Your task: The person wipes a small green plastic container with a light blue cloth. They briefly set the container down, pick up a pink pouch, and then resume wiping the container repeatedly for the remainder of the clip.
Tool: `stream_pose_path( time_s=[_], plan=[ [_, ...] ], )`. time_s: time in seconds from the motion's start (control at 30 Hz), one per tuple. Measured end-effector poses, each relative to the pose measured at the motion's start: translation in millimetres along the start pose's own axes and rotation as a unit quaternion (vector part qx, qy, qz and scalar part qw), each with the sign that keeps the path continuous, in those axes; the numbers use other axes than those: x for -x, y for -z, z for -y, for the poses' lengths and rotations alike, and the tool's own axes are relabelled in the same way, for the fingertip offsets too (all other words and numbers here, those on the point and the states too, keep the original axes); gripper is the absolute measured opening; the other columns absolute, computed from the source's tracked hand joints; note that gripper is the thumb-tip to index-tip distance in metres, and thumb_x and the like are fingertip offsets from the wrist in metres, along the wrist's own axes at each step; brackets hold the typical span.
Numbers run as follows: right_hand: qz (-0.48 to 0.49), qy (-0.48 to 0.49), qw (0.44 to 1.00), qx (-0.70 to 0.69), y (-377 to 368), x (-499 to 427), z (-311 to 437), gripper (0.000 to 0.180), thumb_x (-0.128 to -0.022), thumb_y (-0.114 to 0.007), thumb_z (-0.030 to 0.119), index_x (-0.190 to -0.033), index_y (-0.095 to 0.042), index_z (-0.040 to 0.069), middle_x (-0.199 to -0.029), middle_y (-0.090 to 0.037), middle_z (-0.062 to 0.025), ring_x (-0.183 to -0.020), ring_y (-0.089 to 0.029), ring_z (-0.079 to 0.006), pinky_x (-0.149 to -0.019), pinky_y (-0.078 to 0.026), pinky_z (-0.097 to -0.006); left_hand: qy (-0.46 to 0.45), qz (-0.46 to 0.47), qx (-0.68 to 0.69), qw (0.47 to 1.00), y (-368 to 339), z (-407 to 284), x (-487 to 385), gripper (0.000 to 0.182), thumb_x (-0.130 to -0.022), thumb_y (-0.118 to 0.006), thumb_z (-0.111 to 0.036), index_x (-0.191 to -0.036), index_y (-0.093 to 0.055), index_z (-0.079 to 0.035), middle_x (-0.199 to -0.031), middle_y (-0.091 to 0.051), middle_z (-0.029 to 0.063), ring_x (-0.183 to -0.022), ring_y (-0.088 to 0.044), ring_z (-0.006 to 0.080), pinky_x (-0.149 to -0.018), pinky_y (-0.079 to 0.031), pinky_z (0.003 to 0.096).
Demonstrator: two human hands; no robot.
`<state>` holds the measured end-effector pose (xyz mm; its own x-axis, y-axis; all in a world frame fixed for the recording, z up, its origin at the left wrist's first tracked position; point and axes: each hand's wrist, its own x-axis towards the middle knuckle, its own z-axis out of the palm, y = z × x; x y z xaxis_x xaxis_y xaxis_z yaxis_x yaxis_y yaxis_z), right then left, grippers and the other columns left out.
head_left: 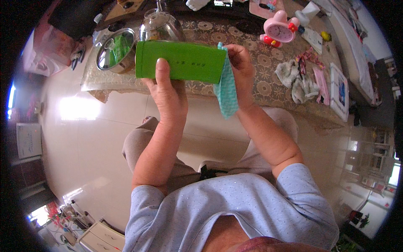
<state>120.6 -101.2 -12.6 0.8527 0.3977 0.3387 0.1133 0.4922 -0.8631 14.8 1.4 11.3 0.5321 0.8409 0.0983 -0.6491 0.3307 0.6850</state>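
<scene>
My left hand (167,91) grips a long green box (185,61) from below, with the thumb lying on its printed face. At the box's right end, my right hand (241,69) holds a turquoise patterned cloth (227,91), which hangs down against that end. Some fingers of both hands are hidden, those of the left behind the box. Just beyond the box stands a shiny metal pot with a glass lid (156,20). Left of the box is a round steel pot (121,67) whose lid mirrors the green.
A lace-patterned tablecloth (267,85) covers the table. Towards the right are a pink rabbit-shaped alarm clock (280,30), crumpled grey-white cloths (296,80), a pink strip (321,85) and a white-framed item (340,91). A pink bag (52,47) is at the far left.
</scene>
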Motion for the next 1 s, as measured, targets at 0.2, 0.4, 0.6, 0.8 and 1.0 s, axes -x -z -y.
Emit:
stream_pose_path(
  time_s=[0.2, 0.4, 0.6, 0.8, 1.0],
  plan=[
    [-0.029, -0.035, 0.996, 0.073, 8, -14, 19, 0.012, -0.092, -0.065, 0.005, -0.103, -0.062, 0.007, -0.094, -0.061, 0.0000, -0.087, -0.058, -0.0096, -0.079, -0.048, -0.0259, 0.008, -0.020, -0.008, 1.000, -11, 3, 9, 0.057, -0.094, -0.064, -0.037, -0.143, -0.040, -0.017, -0.134, -0.053, 0.0065, -0.123, -0.053, 0.0252, -0.105, -0.045, 0.0453],
    [0.048, -0.046, 0.998, -0.021, -7, 5, 32, 0.020, -0.092, -0.062, 0.006, -0.112, -0.061, 0.004, -0.105, -0.062, -0.0057, -0.098, -0.059, -0.0140, -0.086, -0.048, -0.0295, 0.028, -0.050, -0.009, 0.998, -7, -1, -3, 0.055, -0.095, -0.059, -0.045, -0.139, -0.046, -0.015, -0.132, -0.056, 0.0071, -0.123, -0.054, 0.0250, -0.104, -0.045, 0.0444],
    [0.085, 0.202, 0.951, 0.217, -7, 13, 29, 0.028, -0.092, -0.060, -0.005, -0.119, -0.057, 0.003, -0.118, -0.058, -0.0060, -0.102, -0.058, -0.0113, -0.091, -0.048, -0.0267, 0.076, -0.024, 0.052, 0.995, -6, -3, -5, 0.058, -0.096, -0.056, -0.050, -0.136, -0.050, -0.010, -0.132, -0.057, 0.0088, -0.123, -0.054, 0.0259, -0.105, -0.043, 0.0435],
    [0.008, 0.113, 0.982, 0.154, -4, 3, 14, 0.027, -0.085, -0.060, -0.005, -0.110, -0.062, 0.006, -0.104, -0.063, -0.0094, -0.097, -0.061, -0.0182, -0.081, -0.050, -0.0296, 0.056, 0.003, 0.033, 0.998, -9, -7, -2, 0.059, -0.095, -0.056, -0.051, -0.138, -0.048, -0.010, -0.134, -0.056, 0.0090, -0.125, -0.052, 0.0263, -0.108, -0.041, 0.0446],
    [0.067, 0.146, 0.969, 0.186, -12, 26, 25, 0.024, -0.091, -0.060, -0.003, -0.114, -0.057, 0.004, -0.108, -0.060, -0.0057, -0.095, -0.059, -0.0123, -0.083, -0.049, -0.0266, 0.011, 0.004, 0.017, 1.000, 2, 0, -9, 0.060, -0.094, -0.057, -0.051, -0.138, -0.047, -0.011, -0.134, -0.056, 0.0090, -0.125, -0.052, 0.0261, -0.108, -0.040, 0.0447]
  ],
)
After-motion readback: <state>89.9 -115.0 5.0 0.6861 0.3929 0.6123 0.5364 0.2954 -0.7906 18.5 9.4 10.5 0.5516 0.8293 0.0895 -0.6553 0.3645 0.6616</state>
